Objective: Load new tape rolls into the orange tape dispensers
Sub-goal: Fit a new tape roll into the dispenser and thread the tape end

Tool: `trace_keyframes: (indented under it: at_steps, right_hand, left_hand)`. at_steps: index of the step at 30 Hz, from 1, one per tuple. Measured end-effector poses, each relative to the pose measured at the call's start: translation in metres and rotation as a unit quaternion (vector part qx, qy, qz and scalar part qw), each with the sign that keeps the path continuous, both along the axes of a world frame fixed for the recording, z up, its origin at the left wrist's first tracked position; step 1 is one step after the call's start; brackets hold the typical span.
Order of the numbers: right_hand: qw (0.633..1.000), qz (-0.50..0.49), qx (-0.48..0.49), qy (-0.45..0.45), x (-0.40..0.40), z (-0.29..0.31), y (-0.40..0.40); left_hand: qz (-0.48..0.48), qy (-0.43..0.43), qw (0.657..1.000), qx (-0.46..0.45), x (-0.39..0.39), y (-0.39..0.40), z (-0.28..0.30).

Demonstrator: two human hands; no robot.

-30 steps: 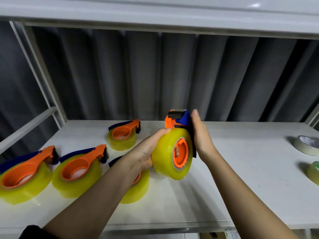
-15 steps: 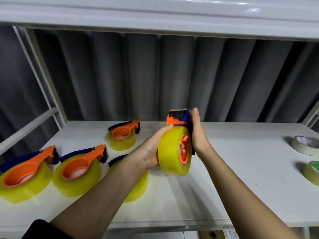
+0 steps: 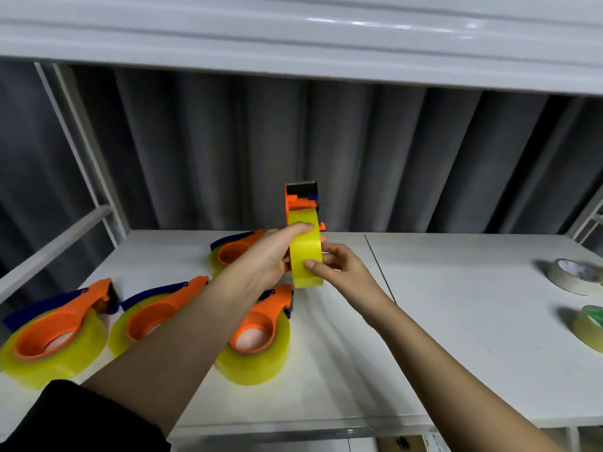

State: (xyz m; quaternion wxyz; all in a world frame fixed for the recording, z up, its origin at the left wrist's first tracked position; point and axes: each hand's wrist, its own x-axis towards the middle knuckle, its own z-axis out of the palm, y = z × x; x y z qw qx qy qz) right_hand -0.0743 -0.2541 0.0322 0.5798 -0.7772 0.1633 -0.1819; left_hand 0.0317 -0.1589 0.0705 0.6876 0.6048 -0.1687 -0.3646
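Since half a second ago the yellow tape roll (image 3: 305, 252) has turned edge-on and risen above the white shelf (image 3: 456, 321). The left hand (image 3: 274, 252) grips its left side; the right hand (image 3: 339, 262) pinches its rim. The orange dispenser (image 3: 298, 199) points its cutter upward, long axis vertical. I judge it best to find the tape's free end and lead it upward.

Four loaded dispensers (image 3: 254, 334) on the worktop (image 3: 456, 337), left. Fifth dispenser (image 3: 301, 203) with tape roll (image 3: 305, 252) upright above worktop centre, between both hands (image 3: 270, 256). Two loose rolls (image 3: 572, 275) far right.
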Motion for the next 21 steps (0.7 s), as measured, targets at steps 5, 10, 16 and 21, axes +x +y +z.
trace_keyframes:
  at_steps: [5, 10, 16, 21]
  right_hand:
    - [0.998, -0.002, -0.038, -0.053, 0.02, 0.011, 0.018]
    - [0.989, -0.027, 0.093, -0.112, 0.046, 0.029, 0.046]
    - [0.974, -0.03, 0.192, -0.118, 0.086, 0.044, 0.084]
    - [0.992, -0.016, 0.123, -0.022, 0.124, 0.052, 0.111]
  left_hand:
    - [0.005, -0.015, 1.0, -0.009, 0.024, 0.018, 0.011]
    - [-0.035, -0.103, 0.994, 0.005, 0.047, 0.05, 0.021]
    - [-0.014, -0.325, 0.945, 0.021, 0.074, 0.103, 0.01]
    - [-0.011, -0.362, 0.93, 0.067, 0.113, 0.142, 0.02]
